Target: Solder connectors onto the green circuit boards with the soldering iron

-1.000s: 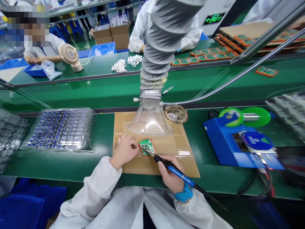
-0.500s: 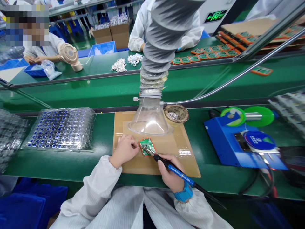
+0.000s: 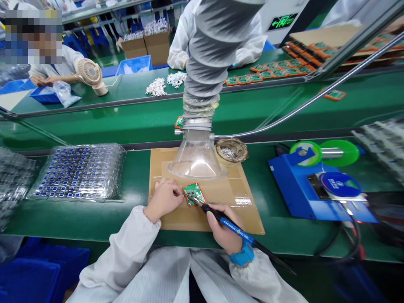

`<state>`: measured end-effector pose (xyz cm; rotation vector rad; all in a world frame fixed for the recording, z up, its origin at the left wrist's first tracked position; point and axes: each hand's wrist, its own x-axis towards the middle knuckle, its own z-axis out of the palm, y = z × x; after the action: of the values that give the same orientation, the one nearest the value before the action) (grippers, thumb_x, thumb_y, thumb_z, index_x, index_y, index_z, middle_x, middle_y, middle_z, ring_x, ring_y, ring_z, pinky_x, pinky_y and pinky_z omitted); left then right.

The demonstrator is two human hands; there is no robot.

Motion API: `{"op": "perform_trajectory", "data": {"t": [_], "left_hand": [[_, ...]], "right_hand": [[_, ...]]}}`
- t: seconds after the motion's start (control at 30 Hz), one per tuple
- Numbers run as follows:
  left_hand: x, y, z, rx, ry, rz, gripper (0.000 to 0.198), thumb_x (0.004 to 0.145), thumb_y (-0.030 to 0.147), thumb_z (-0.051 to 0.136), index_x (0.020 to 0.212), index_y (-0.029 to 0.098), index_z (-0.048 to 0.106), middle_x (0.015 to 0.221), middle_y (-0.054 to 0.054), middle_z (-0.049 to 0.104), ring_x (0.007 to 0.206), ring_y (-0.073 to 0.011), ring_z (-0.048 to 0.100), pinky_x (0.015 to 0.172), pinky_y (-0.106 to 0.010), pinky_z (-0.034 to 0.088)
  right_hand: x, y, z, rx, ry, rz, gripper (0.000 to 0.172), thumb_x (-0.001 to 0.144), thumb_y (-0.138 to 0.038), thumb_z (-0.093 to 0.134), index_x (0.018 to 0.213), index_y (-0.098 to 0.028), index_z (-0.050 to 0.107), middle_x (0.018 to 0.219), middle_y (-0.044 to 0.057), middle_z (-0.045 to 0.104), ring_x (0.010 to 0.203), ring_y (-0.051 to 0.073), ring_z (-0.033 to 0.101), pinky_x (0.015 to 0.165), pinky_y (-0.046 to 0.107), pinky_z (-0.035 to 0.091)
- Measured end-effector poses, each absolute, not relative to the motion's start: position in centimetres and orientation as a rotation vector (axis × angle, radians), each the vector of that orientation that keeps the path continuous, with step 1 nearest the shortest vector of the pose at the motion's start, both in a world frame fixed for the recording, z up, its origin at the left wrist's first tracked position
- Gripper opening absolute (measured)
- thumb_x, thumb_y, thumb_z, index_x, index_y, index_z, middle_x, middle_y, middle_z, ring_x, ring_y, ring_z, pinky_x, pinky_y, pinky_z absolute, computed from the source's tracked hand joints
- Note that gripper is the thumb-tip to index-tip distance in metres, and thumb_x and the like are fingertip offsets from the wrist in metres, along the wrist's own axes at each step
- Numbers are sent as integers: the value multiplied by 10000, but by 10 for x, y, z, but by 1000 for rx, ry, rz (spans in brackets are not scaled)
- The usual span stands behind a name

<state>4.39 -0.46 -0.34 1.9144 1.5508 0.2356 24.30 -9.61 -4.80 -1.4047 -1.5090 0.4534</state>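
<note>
A small green circuit board (image 3: 196,192) with an orange border lies on the brown cardboard sheet (image 3: 232,214). My right hand (image 3: 226,227) is wrapped round a blue and black soldering iron (image 3: 235,228), whose tip is over the board, at or near its surface. At the board's left edge, my left hand (image 3: 166,198) has thumb and fingers pinched together; whatever is between them is too small to make out. Just above the board hangs the clear hood (image 3: 198,162) of a grey ribbed fume hose (image 3: 210,54).
A round bowl (image 3: 232,150) with bits of metal stands behind the cardboard. To the right is a blue solder feeder (image 3: 293,185); to the left, stacked clear trays (image 3: 78,170). Across the green conveyor (image 3: 132,122), two people in white sit by a fan (image 3: 90,71).
On the conveyor, boards have shifted left, and one now shows beside the hose. The view has shifted slightly. Both hands and the board between them look nearly unchanged.
</note>
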Motion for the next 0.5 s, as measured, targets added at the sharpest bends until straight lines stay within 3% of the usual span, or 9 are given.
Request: {"op": "perform_trajectory", "data": {"t": [0.5], "left_hand": [[45,-5,-2,1900,1560,224,194,810,177,667,618,198,677,853,-20,686,980,-233,560,900,-407,367]], "right_hand": [[244,-98,-52,-1420,-1486,481,96,887,-305,658,945,-233,682,860,45,746,757,207,738,666,317,589]]}}
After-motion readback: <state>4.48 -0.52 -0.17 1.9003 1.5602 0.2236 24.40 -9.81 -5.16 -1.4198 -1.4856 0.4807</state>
